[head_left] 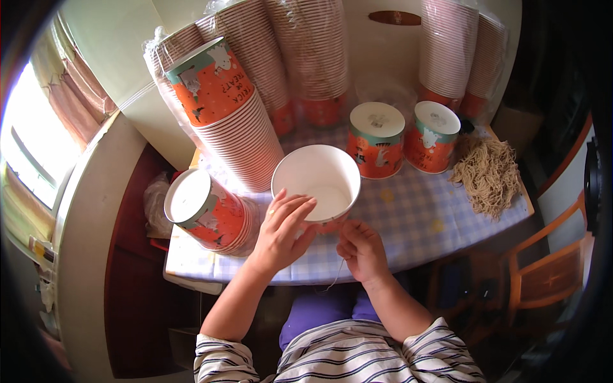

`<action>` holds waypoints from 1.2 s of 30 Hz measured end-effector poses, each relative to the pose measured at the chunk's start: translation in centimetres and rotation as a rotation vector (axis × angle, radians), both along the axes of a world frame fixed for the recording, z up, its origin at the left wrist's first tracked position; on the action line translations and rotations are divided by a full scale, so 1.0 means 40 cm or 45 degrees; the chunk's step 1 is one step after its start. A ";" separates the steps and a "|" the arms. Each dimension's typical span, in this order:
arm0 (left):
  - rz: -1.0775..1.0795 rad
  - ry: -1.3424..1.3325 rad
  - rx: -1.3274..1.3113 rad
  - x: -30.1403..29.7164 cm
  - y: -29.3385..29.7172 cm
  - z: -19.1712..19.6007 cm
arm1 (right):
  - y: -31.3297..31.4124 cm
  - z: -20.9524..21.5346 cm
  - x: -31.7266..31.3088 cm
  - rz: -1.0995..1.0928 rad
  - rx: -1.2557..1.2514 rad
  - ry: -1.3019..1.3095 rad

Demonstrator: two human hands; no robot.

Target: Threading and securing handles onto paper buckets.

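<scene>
A white-lined paper bucket sits on the near middle of the table with its mouth facing up toward me. My left hand grips its near-left wall, the fingers over the rim and the thumb outside. My right hand is closed in a pinch at the bucket's lower near side. From its fingers a thin string hangs past the table edge. Where the string meets the bucket is hidden. To the left of my left hand stands a short stack of orange buckets, upside down.
A tall nested bucket stack leans at the left. Plastic-wrapped bucket stacks line the back. Two upside-down buckets, one larger and one smaller, stand right of centre. A tangled heap of beige string lies at the right edge of the checked tablecloth.
</scene>
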State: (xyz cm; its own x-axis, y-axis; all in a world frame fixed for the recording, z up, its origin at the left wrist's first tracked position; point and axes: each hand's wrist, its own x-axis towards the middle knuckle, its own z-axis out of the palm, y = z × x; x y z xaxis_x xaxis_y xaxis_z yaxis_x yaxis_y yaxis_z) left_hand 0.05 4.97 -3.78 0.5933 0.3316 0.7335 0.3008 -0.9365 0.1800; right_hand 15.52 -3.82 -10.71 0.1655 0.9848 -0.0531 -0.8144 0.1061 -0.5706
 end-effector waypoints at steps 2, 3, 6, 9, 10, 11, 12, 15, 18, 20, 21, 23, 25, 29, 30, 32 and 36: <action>0.057 -0.192 -0.057 -0.002 -0.045 -0.035 | 0.004 -0.004 0.039 -0.010 0.012 -0.064; 0.059 -0.264 -0.128 -0.007 -0.076 -0.059 | 0.003 0.000 0.052 -0.011 0.040 -0.045; -0.052 -0.319 -0.706 0.018 -0.176 -0.178 | 0.008 0.007 0.081 0.050 0.203 0.109; -0.239 -0.442 -1.338 0.071 -0.247 -0.253 | 0.006 0.009 0.102 0.075 0.217 0.179; -0.307 -0.497 -1.496 0.088 -0.261 -0.260 | 0.007 0.009 0.108 0.098 0.228 0.210; -0.379 -0.547 -1.655 0.102 -0.270 -0.260 | 0.007 0.004 0.119 0.110 0.222 0.237; -0.577 -0.551 -1.899 0.112 -0.275 -0.234 | 0.007 -0.004 0.134 0.124 0.216 0.265; -0.689 -0.121 -2.086 0.084 -0.273 -0.247 | 0.004 -0.008 0.184 0.094 0.227 0.286; -0.556 -0.151 -2.178 0.017 -0.253 -0.230 | 0.015 -0.011 0.248 0.050 0.209 0.260; -0.456 -0.221 -2.226 -0.051 -0.235 -0.235 | 0.021 -0.005 0.281 -0.013 0.136 0.199; -0.358 -0.243 -2.228 -0.080 -0.231 -0.225 | 0.024 -0.005 0.298 -0.033 0.131 0.179; -0.362 -0.313 -2.185 -0.127 -0.218 -0.225 | 0.026 0.005 0.324 -0.042 0.112 0.162; -0.334 -0.310 -2.179 -0.143 -0.209 -0.206 | 0.020 0.022 0.334 -0.271 -0.216 -0.151; -0.288 -0.263 -2.179 -0.120 -0.206 -0.163 | -0.051 0.076 0.265 -1.092 -0.103 -2.003; -0.345 -0.270 -2.239 -0.106 -0.205 -0.156 | -0.079 0.100 0.234 -1.179 0.037 -2.081; -0.392 -0.186 -2.248 -0.086 -0.196 -0.148 | -0.131 0.127 0.166 -1.120 0.365 -2.040; -0.619 -0.091 -2.271 -0.033 -0.186 -0.121 | -0.124 0.153 0.084 -0.201 0.693 -1.851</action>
State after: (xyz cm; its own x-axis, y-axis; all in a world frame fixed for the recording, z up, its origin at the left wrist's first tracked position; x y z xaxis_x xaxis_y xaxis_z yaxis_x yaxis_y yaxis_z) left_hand -1.26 -2.47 -8.61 0.8493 0.4767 -0.2267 0.0441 0.3639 0.9304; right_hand 18.90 -8.79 -4.61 -0.1441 0.8001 0.5823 0.4215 0.5820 -0.6954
